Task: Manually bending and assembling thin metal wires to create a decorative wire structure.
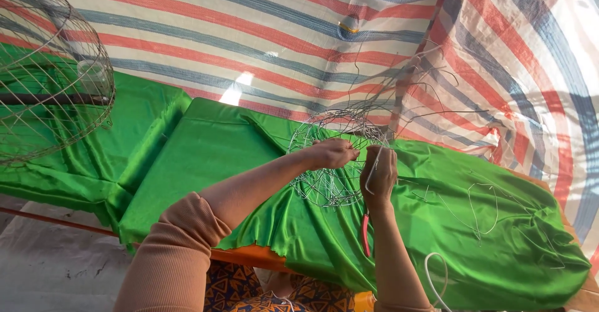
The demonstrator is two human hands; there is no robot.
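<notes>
Green cloth point(262, 181) drapes the bench, where 2 hands work a half-woven wire frame point(331, 162) at centre. The left hand point(331, 153) pinches its rim; the right hand point(379, 175), at 3 o'clock, is clamped on a wire strand point(373, 170). Loose wire ends point(424, 93) spray toward 1 o'clock and could snag or jab. Room lies open at 9 o'clock, short of a finished wire basket point(50, 75) at 10.
</notes>
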